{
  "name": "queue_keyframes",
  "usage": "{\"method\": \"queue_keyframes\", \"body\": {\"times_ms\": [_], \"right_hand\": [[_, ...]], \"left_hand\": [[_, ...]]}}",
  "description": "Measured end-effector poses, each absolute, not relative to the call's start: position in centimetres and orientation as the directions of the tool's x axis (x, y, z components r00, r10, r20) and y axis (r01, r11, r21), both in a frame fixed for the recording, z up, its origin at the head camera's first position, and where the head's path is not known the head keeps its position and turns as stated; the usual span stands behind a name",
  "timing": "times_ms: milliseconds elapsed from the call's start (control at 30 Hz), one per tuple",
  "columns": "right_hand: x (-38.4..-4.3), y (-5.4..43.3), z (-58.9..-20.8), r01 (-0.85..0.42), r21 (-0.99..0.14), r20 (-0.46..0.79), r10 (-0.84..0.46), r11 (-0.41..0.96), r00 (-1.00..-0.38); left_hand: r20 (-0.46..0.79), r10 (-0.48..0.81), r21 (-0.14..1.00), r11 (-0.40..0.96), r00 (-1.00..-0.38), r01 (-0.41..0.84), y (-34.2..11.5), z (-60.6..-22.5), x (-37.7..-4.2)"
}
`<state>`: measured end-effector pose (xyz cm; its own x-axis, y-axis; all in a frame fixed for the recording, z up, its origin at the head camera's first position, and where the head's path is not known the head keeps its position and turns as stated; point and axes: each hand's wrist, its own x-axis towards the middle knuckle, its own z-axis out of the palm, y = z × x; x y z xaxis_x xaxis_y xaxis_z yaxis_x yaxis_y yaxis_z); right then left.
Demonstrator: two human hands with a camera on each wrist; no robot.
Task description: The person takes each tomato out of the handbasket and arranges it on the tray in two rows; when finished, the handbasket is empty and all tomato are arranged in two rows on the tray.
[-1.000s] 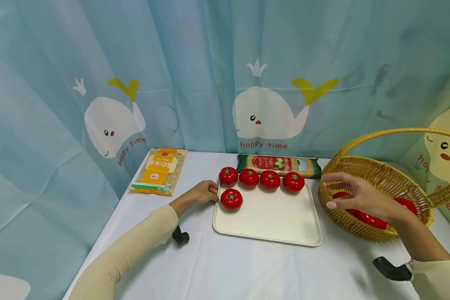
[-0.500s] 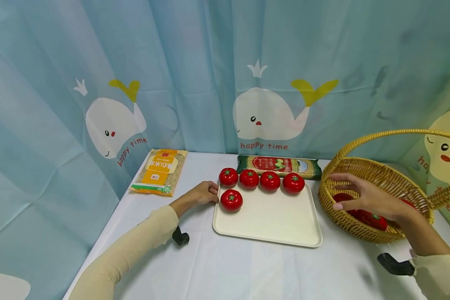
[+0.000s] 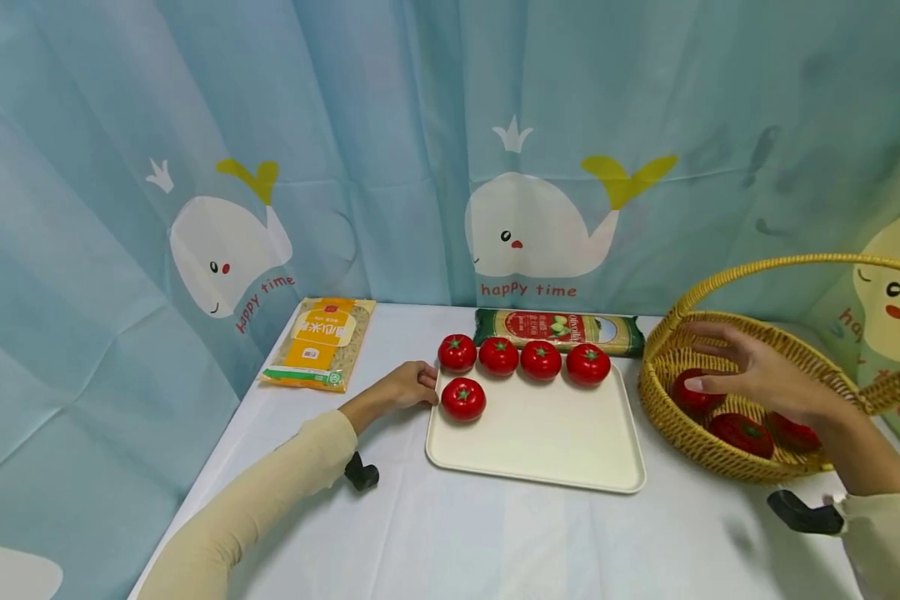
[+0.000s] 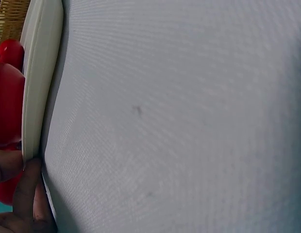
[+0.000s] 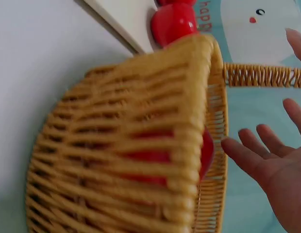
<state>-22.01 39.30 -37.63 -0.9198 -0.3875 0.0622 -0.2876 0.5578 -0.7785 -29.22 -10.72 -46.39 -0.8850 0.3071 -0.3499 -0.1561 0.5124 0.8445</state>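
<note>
My left hand (image 3: 403, 386) pinches the left edge of a cream tray (image 3: 551, 446); the left wrist view shows the thumb above the rim (image 4: 40, 82) and fingers beneath it. Several red tomatoes (image 3: 463, 399) sit on the tray, most in a row along its back, one in front of that row at the left. Over the wicker basket (image 3: 663, 408) hovers my right hand (image 3: 768, 375), its fingers spread and holding nothing. Beneath and beside it, three tomatoes (image 3: 740, 434) show inside the basket. In the right wrist view, the basket's woven wall (image 5: 126, 160) partly covers them.
A green pasta packet (image 3: 558, 328) lies behind the tray. At the back left is an orange-and-clear grain bag (image 3: 318, 343). The basket's tall arched handle (image 3: 780, 265) rises over the right side. A blue curtain (image 3: 390, 150) closes off the back.
My right hand has shifted to the right and farther over the basket, its fingers still spread. More of the tomatoes inside now show. The left hand and tray have stayed put.
</note>
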Motion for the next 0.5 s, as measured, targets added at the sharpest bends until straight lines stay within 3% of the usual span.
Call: {"method": "queue_keyframes", "body": {"times_ms": [500], "right_hand": [[-23.4, 42.1, -37.5, -0.216, -0.685, -0.085, -0.371, 0.695, -0.925]], "left_hand": [[-0.343, 0.299, 0.827, 0.546, -0.891, -0.135, -10.8, -46.5, -29.4]]}}
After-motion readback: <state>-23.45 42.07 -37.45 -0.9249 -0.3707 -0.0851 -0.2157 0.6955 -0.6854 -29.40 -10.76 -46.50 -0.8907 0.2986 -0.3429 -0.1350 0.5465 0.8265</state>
